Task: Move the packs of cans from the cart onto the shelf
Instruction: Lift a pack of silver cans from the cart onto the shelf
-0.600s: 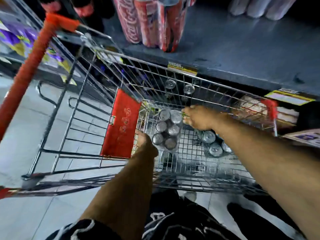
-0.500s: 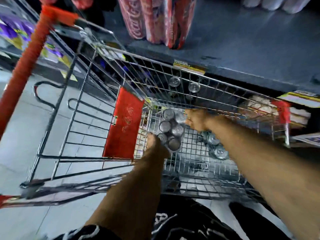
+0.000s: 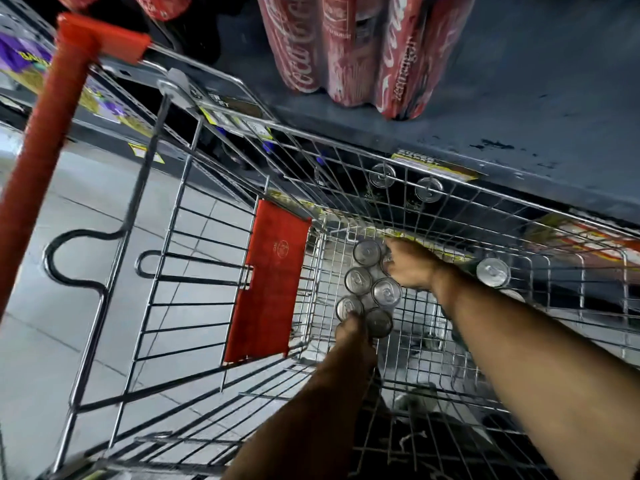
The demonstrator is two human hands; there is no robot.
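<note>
A pack of cans (image 3: 370, 287) with silver tops stands upright in the wire cart (image 3: 346, 157), near its red flap. My left hand (image 3: 351, 332) grips the pack's near end. My right hand (image 3: 410, 268) grips its far end, fingers over the top cans. More cans (image 3: 492, 271) show to the right, partly hidden by my right forearm. The dark grey shelf (image 3: 519, 109) runs above the cart and carries a wrapped pack of red cola cans (image 3: 353, 46).
The cart's red handle (image 3: 45, 133) slants up at the left. A red child-seat flap (image 3: 268, 282) stands left of the pack. Two can tops (image 3: 405, 180) show on a lower shelf behind the wire. Yellow price labels (image 3: 433, 164) line the shelf edge. Grey floor tiles lie left.
The view has swung closer over the cart. Both hands stay on the same pack; my left hand has slid further round its near end and the pack looks slightly higher.
</note>
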